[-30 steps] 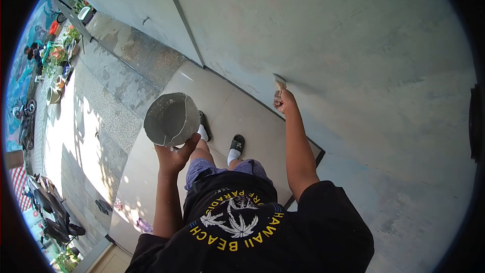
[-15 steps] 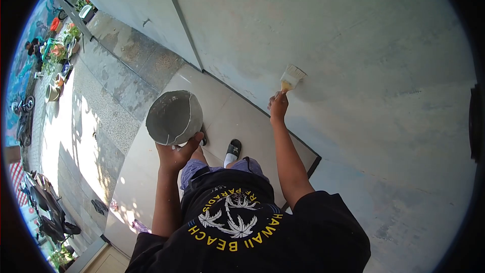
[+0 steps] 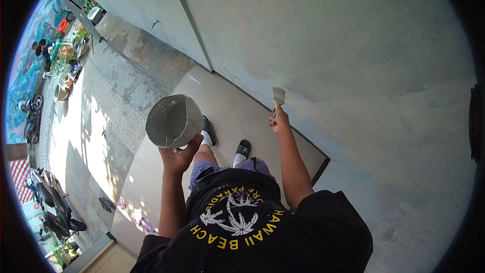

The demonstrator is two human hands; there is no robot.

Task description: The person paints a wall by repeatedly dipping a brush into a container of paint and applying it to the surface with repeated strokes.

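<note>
A round grey container point(image 3: 173, 121) with a rough rim rests in my left hand point(image 3: 178, 159), whose fingers and thumb grip its lower side; its inside is grey. My right hand point(image 3: 279, 120) is closed round the handle of a wide paintbrush point(image 3: 278, 96). The brush points up and away from me, its pale bristles at the lower part of the grey-white wall point(image 3: 364, 71). Whether the bristles touch the wall I cannot tell.
Below are pale floor tiles point(image 3: 232, 106) with a dark edge strip along the wall. Potted plants point(image 3: 65, 53), motorcycles point(image 3: 53, 205) and a person point(image 3: 43, 50) are at the left. A purple bottle point(image 3: 147, 225) lies on the tiles.
My right hand and the brush have moved down and slightly left, nearer the wall's base. The view has shifted a little, and my left foot now shows beside the container.
</note>
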